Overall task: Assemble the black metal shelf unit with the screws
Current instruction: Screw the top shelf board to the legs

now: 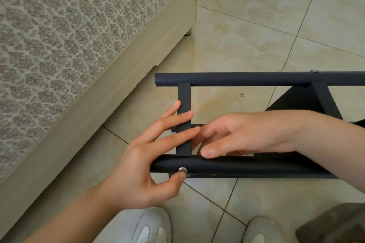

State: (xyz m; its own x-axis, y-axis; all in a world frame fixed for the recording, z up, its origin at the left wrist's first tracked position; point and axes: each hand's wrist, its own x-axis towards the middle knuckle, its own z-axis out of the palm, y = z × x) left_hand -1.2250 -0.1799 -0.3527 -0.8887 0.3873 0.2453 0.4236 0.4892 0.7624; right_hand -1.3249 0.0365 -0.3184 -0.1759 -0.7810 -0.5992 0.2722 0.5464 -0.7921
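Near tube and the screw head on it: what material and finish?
Near tube: likely steel, matte black coating, probably powder coat; even, faintly textured, dull sheen. Screw head: bare bright metal, maybe zinc-plated; silvery, reflective disc.

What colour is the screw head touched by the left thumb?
Silver; the screw head shows best in the head view.

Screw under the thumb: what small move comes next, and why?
Probably turn the screw in by finger. The left hand presses its head with the thumb, fingers across the crossbar; the right hand reaches behind the near tube; no tool shows.
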